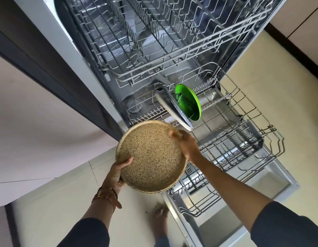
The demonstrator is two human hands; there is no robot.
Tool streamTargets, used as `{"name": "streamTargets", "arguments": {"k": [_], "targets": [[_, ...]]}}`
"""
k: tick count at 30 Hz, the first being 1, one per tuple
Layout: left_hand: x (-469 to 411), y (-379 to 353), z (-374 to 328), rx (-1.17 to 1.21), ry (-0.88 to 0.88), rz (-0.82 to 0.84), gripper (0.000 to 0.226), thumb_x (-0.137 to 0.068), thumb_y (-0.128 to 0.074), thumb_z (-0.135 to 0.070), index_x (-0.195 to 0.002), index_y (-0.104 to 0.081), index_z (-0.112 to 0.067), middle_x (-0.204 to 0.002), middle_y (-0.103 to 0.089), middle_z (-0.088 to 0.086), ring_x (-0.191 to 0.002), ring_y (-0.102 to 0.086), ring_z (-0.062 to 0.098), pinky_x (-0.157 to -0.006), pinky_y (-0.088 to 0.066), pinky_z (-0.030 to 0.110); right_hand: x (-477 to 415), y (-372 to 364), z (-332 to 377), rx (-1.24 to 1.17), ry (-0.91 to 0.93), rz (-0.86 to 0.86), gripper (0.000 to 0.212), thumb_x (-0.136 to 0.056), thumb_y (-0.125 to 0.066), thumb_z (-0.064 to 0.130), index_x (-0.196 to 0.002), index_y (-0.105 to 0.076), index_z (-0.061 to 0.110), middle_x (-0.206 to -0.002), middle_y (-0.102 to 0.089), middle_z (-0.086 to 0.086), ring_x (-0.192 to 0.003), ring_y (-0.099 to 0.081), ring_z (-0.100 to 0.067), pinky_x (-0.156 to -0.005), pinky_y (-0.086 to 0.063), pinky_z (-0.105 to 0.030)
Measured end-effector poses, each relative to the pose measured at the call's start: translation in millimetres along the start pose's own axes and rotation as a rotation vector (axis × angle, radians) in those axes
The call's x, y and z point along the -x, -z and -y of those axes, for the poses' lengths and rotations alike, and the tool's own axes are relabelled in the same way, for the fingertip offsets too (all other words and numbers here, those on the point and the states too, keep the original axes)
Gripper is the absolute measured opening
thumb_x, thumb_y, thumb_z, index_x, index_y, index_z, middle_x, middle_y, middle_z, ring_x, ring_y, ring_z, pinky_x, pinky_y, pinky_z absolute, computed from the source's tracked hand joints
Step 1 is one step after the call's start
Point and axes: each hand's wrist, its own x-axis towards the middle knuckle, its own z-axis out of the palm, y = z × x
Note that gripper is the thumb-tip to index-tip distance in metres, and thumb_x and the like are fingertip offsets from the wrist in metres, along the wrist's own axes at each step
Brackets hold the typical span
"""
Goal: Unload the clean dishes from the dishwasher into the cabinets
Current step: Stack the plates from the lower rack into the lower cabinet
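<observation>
I hold a round tan speckled plate (151, 155) in both hands, above the floor at the left front corner of the open dishwasher. My left hand (117, 173) grips its lower left rim, thumb on top. My right hand (185, 145) grips the upper right rim. In the pulled-out lower rack (243, 132) two dishes stand on edge: a grey speckled plate (172, 109) and, right behind it, a green plate (188, 104). The upper rack (172, 41) is pulled out above and looks bare.
The open dishwasher door (243, 207) lies flat under the lower rack at the right. A dark cutlery basket (247, 139) sits in that rack. A dark counter edge (47, 68) runs along the left. My bare foot (160, 221) stands on the pale floor tiles.
</observation>
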Motion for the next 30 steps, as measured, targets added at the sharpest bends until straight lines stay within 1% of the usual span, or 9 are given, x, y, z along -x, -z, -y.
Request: {"name": "streamTargets", "arguments": {"k": [2, 4, 9, 11, 14, 18, 21, 26, 30], "targets": [[1.7, 6.2, -0.4, -0.010, -0.011, 0.003, 0.092, -0.007, -0.094, -0.021, -0.094, -0.065, -0.015, -0.081, -0.076, 0.005, -0.092, -0.062, 0.027, -0.084, -0.047, 0.040, -7.0, 3.8, 6.4, 0.149, 0.146, -0.239, 0.051, -0.091, -0.047, 0.048, -0.128, -0.052, 0.012, -0.122, -0.060, -0.011, -0.089, -0.065, -0.019, -0.090, -0.051, -0.036], [3.0, 13.2, 0.0, -0.030, -0.016, 0.015, 0.097, -0.004, -0.094, -0.024, -0.096, -0.064, -0.015, -0.082, -0.076, 0.005, -0.094, -0.062, 0.027, -0.091, -0.045, 0.043, -18.0, 7.6, 19.2, 0.403, 0.295, -0.368, 0.039, -0.094, -0.049, 0.036, -0.121, -0.055, 0.009, -0.117, -0.061, -0.010, -0.088, -0.065, -0.021, -0.084, -0.055, -0.038], [8.0, 19.6, 1.1, -0.084, -0.010, 0.036, 0.097, -0.003, -0.094, -0.027, -0.095, -0.064, -0.013, -0.081, -0.076, 0.004, -0.083, -0.069, 0.025, -0.078, -0.048, 0.036, -46.4, 5.8, 61.6, 1.082, 0.410, -0.248, 0.028, -0.099, -0.041, 0.012, -0.124, -0.046, 0.002, -0.110, -0.061, -0.011, -0.088, -0.067, -0.027, -0.067, -0.053, -0.030], [9.5, 20.1, 0.4, -0.082, -0.007, 0.035, 0.096, -0.003, -0.094, -0.027, -0.093, -0.064, -0.012, -0.080, -0.076, 0.004, -0.074, -0.073, 0.021, -0.077, -0.048, 0.035, -54.3, 0.4, 72.2, 1.246, 0.414, -0.186, 0.028, -0.097, -0.041, 0.006, -0.124, -0.048, 0.001, -0.109, -0.064, -0.011, -0.094, -0.067, -0.028, -0.064, -0.047, -0.031], [11.7, 21.9, -0.8, -0.089, 0.002, 0.038, 0.096, -0.003, -0.094, -0.027, -0.093, -0.064, -0.011, -0.080, -0.076, 0.005, -0.074, -0.072, 0.021, -0.078, -0.048, 0.036, -66.2, -3.0, 78.6, 1.358, 0.340, -0.125, 0.024, -0.095, -0.050, 0.009, -0.117, -0.058, 0.004, -0.110, -0.067, -0.007, -0.100, -0.065, -0.025, -0.066, -0.045, -0.031], [13.2, 25.0, -4.5, -0.078, -0.008, 0.036, 0.095, -0.006, -0.094, -0.026, -0.095, -0.064, -0.011, -0.081, -0.076, 0.004, -0.072, -0.074, 0.018, -0.076, -0.048, 0.036, -68.8, 8.4, 76.7, 1.378, 0.343, -0.112, 0.024, -0.094, -0.046, 0.004, -0.115, -0.060, 0.006, -0.107, -0.067, -0.009, -0.099, -0.065, -0.029, -0.073, -0.050, -0.034], [12.7, 27.5, -4.4, -0.072, -0.017, 0.024, 0.095, -0.005, -0.094, -0.027, -0.094, -0.063, -0.012, -0.080, -0.076, 0.004, -0.071, -0.074, 0.018, -0.075, -0.048, 0.036, -58.0, 23.0, 76.4, 1.286, 0.455, -0.159, 0.022, -0.096, -0.042, 0.009, -0.110, -0.059, 0.005, -0.083, -0.065, -0.008, -0.082, -0.065, -0.031, -0.068, -0.049, -0.034], [12.0, 28.0, -4.2, -0.066, -0.020, 0.006, 0.098, -0.006, -0.094, -0.028, -0.098, -0.063, -0.012, -0.085, -0.076, 0.005, -0.089, -0.066, 0.027, -0.075, -0.049, 0.036, -37.1, 63.9, 80.6, 0.863, 0.639, -0.520, 0.028, -0.098, -0.041, 0.017, -0.116, -0.056, 0.001, -0.095, -0.065, -0.016, -0.072, -0.058, -0.028, -0.056, -0.043, -0.028], [13.0, 25.0, -6.4, -0.075, -0.036, 0.011, 0.095, -0.009, -0.094, -0.028, -0.098, -0.064, -0.014, -0.087, -0.076, 0.005, -0.088, -0.068, 0.025, -0.076, -0.050, 0.036, -14.6, 101.4, 82.7, 0.472, 0.548, -0.676, 0.031, -0.100, -0.034, 0.019, -0.112, -0.055, -0.001, -0.088, -0.062, -0.014, -0.069, -0.053, -0.021, -0.060, -0.041, -0.027]]}}
